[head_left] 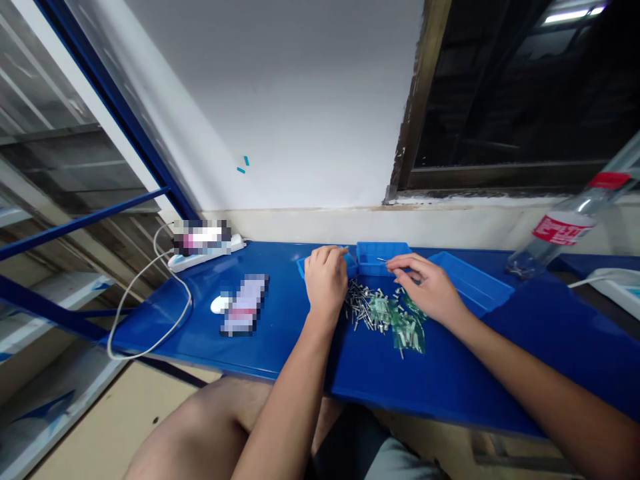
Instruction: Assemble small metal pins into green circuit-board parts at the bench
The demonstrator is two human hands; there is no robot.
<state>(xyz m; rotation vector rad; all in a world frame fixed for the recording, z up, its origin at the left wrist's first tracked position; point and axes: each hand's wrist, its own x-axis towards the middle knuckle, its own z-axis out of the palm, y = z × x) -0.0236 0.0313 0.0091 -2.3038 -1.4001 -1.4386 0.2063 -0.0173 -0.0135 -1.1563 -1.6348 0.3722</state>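
Observation:
My right hand [425,283] is closed, its thumb and fingertips pinching a thin metal pin [382,260] that points left over the middle blue tray [383,269]. With its fingers curled, my left hand [327,277] is in front of the left blue tray [301,267]; its fingertips are turned away, so what they hold is hidden. Between and below my hands lies a loose pile of small metal pins [361,307]. Clear green plastic bags [410,333] with metal pieces in them lie at the pile's right side, just under my right hand.
A third blue tray [473,283] stands to the right, near a tilted plastic bottle [555,237]. On the left are a blurred-out phone-like slab [246,303], a white rounded object [219,305], a power strip [207,255] and a looping white cable [150,348]. A wall runs behind the blue table [290,333].

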